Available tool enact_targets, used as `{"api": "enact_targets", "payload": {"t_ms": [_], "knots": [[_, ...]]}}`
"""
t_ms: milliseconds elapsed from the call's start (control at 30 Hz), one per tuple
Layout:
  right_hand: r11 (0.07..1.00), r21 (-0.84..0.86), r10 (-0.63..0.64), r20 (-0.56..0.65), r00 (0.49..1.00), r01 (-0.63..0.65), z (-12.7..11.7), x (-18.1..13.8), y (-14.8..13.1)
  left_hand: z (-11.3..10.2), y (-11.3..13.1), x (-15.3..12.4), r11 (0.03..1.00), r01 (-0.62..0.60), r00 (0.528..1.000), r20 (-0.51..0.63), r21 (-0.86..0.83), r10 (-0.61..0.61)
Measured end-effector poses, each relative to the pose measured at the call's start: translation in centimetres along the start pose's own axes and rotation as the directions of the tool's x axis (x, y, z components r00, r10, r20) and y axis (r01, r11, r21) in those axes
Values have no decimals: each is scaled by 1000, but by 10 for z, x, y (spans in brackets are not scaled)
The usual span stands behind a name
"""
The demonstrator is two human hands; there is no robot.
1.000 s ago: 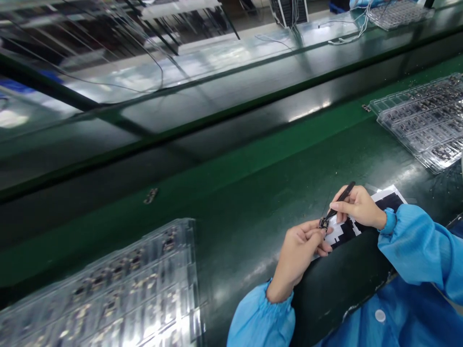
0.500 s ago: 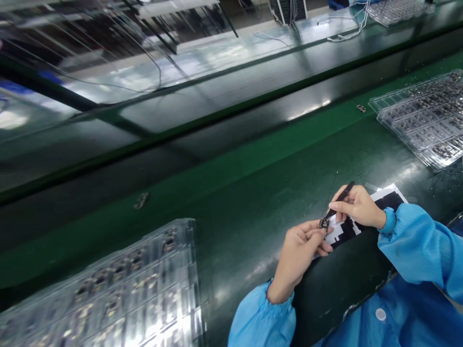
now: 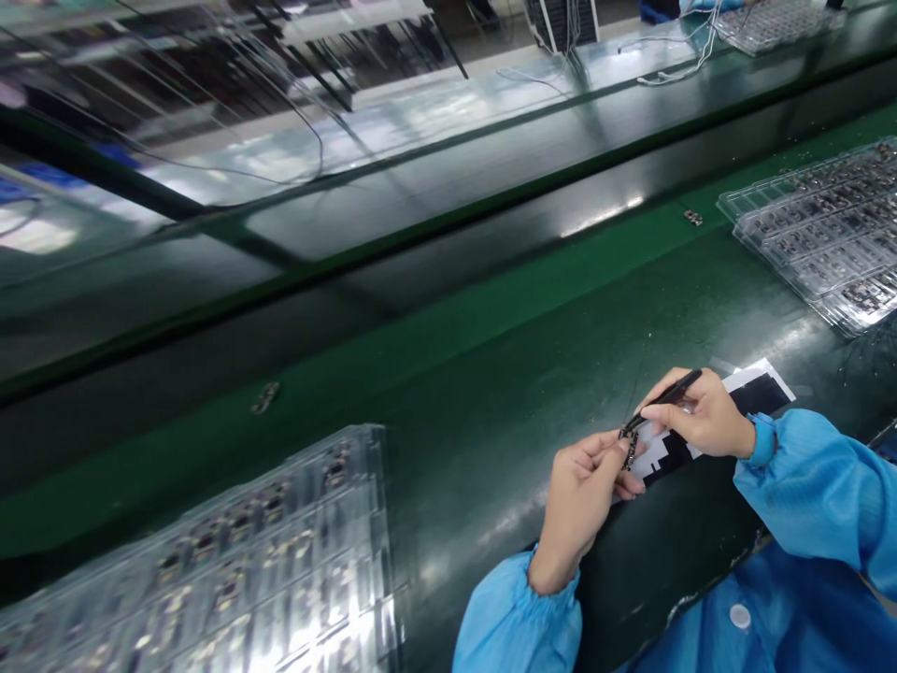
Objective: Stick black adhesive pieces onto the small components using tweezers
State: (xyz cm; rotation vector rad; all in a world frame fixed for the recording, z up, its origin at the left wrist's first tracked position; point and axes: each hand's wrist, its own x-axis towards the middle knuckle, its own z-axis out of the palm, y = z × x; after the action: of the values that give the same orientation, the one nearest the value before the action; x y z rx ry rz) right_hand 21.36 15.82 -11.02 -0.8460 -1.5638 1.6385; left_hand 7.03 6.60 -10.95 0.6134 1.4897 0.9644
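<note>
Between the thumb and fingers of my left hand (image 3: 585, 477) is a small dark electronic part (image 3: 630, 449) with metallic bits, perhaps a little circuit board. My right hand (image 3: 704, 416) is closed round black tweezers (image 3: 669, 391), whose tips meet the upper end of the part. Below both hands lies a white sheet with black printed or stuck pieces (image 3: 761, 391), flat on the dark green bench (image 3: 476, 421). The hands partly cover this sheet.
A clear plastic tray (image 3: 382, 523) of small parts is at the lower left. More stacked clear trays (image 3: 805, 243) sit at the right. Loose small parts lie on the green strip, one at left (image 3: 265, 397), another at right (image 3: 693, 217). A raised dark ledge (image 3: 420, 234) runs behind.
The tweezers have tilted to a flatter angle, and my right hand has shifted slightly right and down. The part in my left hand is turned a little. Loose parts on the green strip have shifted slightly left.
</note>
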Motion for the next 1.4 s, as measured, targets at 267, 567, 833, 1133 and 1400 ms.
{"api": "enact_targets", "payload": {"t_ms": [267, 567, 833, 1133, 1400], "knots": [[994, -73, -81, 36, 996, 84, 1, -2, 0, -1, -2, 1, 1000, -9, 1000, 5, -27, 9], [996, -35, -88, -180, 980, 83, 0, 1, 2, -2, -5, -2, 995, 19, 999, -40, -94, -23], [996, -75, -59, -265, 962, 41, 2, 8, 16, -62, 41, 47, 981, -164, 935, -333, -102, 122], [995, -77, -86, -249, 965, 69, 1, 9, 28, -146, 86, 93, 952, -247, 672, -675, 183, 304], [994, 65, 92, -103, 990, -85, -4, 7, 8, -68, 8, -2, 506, -277, 811, -84, 817, 579]]}}
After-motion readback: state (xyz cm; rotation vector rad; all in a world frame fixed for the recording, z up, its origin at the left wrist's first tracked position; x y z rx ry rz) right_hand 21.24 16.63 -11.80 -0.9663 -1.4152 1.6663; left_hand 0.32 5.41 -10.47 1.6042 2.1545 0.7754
